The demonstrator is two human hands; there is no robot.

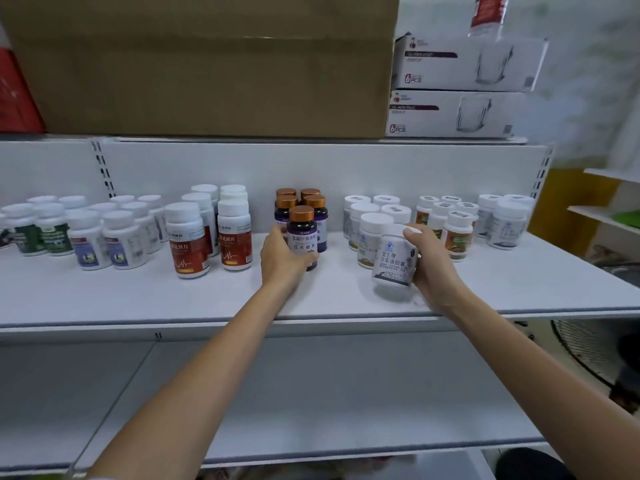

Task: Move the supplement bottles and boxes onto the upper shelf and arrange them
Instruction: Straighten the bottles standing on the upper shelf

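My left hand (281,259) grips a dark purple bottle with a copper cap (302,233) that stands on the white upper shelf (138,299), in front of several like bottles. A white bottle with a grey label (394,259) is held by my right hand (433,265), tilted and just above the shelf, in front of a group of white-capped bottles (372,220). Red-labelled bottles (188,240) and green- and blue-labelled white bottles (86,237) stand in groups to the left. More white bottles (457,223) stand to the right.
A large cardboard box (207,64) and two stacked white glass-mug boxes (453,88) sit on the shelf above. The lower shelf (277,410) lies below my arms. A floor fan (595,351) stands at the right, beside other shelving.
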